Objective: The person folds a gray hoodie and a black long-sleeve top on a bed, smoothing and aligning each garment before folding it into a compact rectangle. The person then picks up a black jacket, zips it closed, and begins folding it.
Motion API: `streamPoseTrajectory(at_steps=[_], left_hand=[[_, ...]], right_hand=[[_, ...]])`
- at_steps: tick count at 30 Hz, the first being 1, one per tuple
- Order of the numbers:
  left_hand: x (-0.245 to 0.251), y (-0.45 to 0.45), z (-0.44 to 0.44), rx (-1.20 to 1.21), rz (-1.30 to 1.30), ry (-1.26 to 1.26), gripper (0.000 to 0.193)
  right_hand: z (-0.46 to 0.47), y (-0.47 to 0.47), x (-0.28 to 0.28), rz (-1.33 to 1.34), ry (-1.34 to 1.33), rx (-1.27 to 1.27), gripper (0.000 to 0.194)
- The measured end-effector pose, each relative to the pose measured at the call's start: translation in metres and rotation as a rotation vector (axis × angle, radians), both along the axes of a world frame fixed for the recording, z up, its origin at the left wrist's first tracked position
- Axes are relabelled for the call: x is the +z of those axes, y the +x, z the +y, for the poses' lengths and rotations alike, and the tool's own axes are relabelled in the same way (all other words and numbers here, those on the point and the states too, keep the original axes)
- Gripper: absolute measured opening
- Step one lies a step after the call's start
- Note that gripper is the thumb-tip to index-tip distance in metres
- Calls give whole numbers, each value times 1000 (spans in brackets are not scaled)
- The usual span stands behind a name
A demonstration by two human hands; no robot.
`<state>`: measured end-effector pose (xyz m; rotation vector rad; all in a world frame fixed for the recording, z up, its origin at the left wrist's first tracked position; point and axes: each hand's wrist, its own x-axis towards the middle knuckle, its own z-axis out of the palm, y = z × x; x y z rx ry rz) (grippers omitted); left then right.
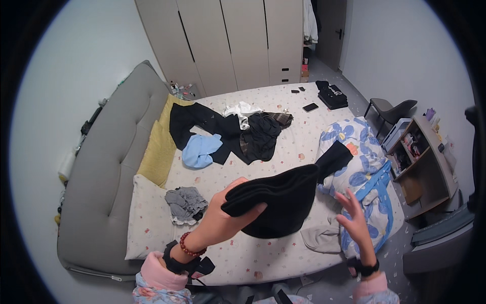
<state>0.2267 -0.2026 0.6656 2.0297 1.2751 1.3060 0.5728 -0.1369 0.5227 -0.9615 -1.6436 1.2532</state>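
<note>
My left hand (231, 212) grips a folded black cloth item (281, 207) by its near left end, holding it above the bed. Its layers are pressed together, and I cannot tell what kind of garment it is. To the right, my right hand (355, 218) holds nothing, its fingers apart, in front of a bunched blue-and-white floral quilt (370, 212). Another folded black cloth (334, 159) rests on the quilt's left side. Below it lies a light grey cloth (322, 238). A crumpled grey ruffled garment (186, 205) is left of my left hand.
On the patterned bed sheet (288, 254) lie black trousers (216, 123), a light blue cloth (201, 152), a dark garment with plaid parts (262, 136) and a white garment (243, 110). Folded black clothing (332, 95) and a phone (310, 108) sit farther off. A grey headboard (110, 171) borders the left.
</note>
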Motion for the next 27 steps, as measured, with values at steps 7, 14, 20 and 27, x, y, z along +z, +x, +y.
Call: streamPoseTrajectory(at_steps=[7, 14, 20, 27], left_hand=[[57, 25, -62, 111, -121, -52, 31], [23, -12, -85, -83, 13, -188, 86], [-64, -31, -102, -52, -285, -205, 94], [-66, -49, -83, -81, 54, -62, 28]], right_hand=[[-40, -120, 185, 4, 314, 490, 47], [-31, -161, 248, 90, 310, 320, 26], [-11, -179, 283, 245, 452, 459, 28], [1, -197, 321, 196, 386, 399, 46]])
